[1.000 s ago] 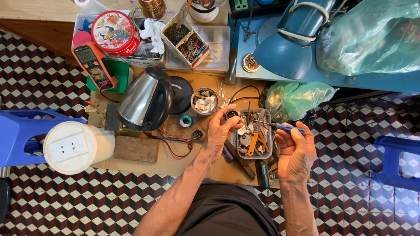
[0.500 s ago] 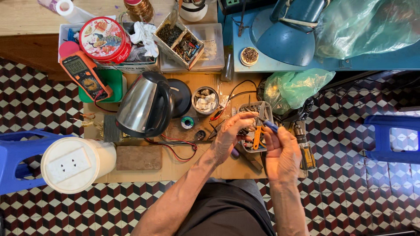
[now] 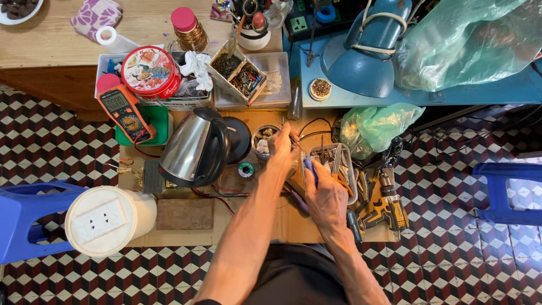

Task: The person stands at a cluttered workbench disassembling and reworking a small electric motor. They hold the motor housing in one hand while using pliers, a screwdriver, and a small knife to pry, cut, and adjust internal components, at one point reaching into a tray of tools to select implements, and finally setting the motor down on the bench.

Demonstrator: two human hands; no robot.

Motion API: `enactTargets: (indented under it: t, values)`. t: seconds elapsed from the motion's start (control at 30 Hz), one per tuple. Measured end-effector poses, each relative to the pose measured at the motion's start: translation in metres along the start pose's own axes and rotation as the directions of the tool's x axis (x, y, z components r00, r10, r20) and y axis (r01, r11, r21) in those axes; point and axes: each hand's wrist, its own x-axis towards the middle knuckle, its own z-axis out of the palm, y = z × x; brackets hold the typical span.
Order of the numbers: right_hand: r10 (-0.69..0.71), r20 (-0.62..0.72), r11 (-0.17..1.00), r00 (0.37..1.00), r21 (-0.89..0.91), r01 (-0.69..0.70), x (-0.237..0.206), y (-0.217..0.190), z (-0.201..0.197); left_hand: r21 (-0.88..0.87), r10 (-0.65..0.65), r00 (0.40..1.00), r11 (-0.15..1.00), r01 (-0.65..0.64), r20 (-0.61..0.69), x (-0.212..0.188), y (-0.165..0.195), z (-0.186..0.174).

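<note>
Holding a blue-handled tool (image 3: pixel 310 169) in the right hand (image 3: pixel 326 199), fist closed, over the clear tool tray (image 3: pixel 348 169). Left hand (image 3: pixel 282 148) reaches beside the small jar (image 3: pixel 262 139); grip unclear. Kettle (image 3: pixel 195 149) left of it, untouched.

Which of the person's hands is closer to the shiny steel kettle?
Left. The left hand is up by the small bowl of bits, just right of the kettle. The right hand sits farther right, beside the clear tool tray.
</note>
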Motion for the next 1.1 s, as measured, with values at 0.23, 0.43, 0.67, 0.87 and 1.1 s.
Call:
enactTargets:
  t: [0.23, 0.43, 0.67, 0.87, 1.1]
  values:
    - [0.566, 0.302, 0.278, 0.767, 0.807, -0.522, 0.019, 0.080, -0.025, 0.386, 0.028, 0.860, 0.886, -0.257, 0.509, -0.039, 0.013, -0.012]
    - [0.488, 0.346, 0.281, 0.801, 0.807, -0.520, 0.049, 0.123, -0.011, 0.447, 0.053, 0.787, 0.799, -0.402, 0.614, -0.084, -0.011, -0.008]
    - [0.397, 0.501, 0.242, 0.769, 0.751, -0.614, 0.072, 0.104, -0.018, 0.541, 0.334, 0.682, 0.427, -0.725, 0.650, -0.087, -0.012, -0.014]
    - [0.372, 0.544, 0.246, 0.752, 0.724, -0.645, 0.075, 0.094, -0.016, 0.666, 0.288, 0.728, 0.293, -0.686, 0.623, -0.083, -0.002, -0.016]
    - [0.364, 0.626, 0.120, 0.689, 0.702, -0.701, 0.070, 0.095, -0.001, 0.664, 0.432, 0.711, 0.286, -0.691, 0.555, -0.073, -0.001, -0.013]
